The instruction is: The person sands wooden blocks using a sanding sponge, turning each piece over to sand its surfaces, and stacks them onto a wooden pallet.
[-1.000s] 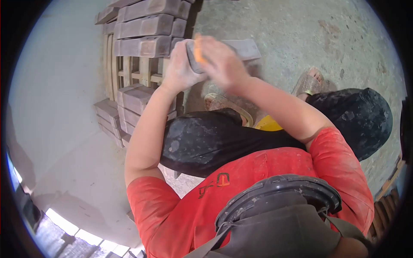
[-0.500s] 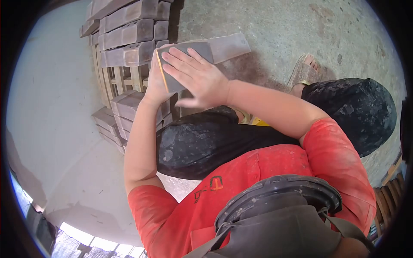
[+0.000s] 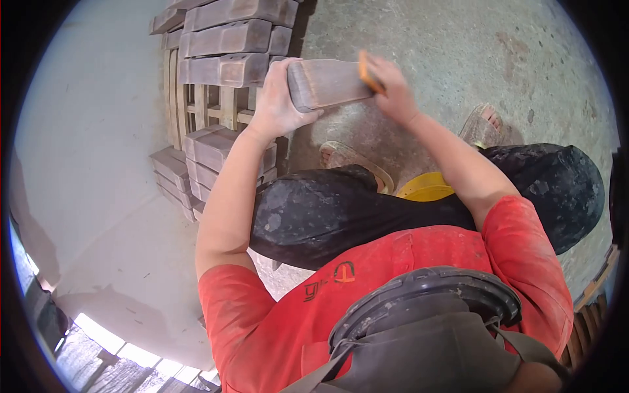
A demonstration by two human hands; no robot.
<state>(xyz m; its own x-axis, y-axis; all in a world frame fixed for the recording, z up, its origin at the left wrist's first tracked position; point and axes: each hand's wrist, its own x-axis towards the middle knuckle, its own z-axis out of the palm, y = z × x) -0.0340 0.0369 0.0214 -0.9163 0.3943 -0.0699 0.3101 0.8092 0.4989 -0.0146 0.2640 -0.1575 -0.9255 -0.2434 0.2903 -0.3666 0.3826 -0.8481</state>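
Note:
A tapered wooden block [image 3: 334, 84] with rounded corners, brownish grey and dusty, is held out in front of me. My left hand [image 3: 278, 101] grips its near, wider end, thumb below and fingers over the top. At the block's far right end is my right hand [image 3: 397, 92], closed on a sanding pad [image 3: 371, 73]. Only the pad's orange side shows clearly, and it is smeared by motion. Whether the pad touches the block at this instant I cannot tell.
Similar wooden blocks [image 3: 226, 39] are stacked at the left over a slatted wooden pallet [image 3: 229, 105], with more blocks [image 3: 213, 147] nearer me. Two sandalled feet [image 3: 354, 160] rest on the concrete floor [image 3: 419, 33]. A yellow round object [image 3: 429, 188] sits between my legs.
My right hand, which lay flat over the pad near my left hand, has moved right to the block's far end. The pad is now turned edge-on, and the block's upper face is uncovered.

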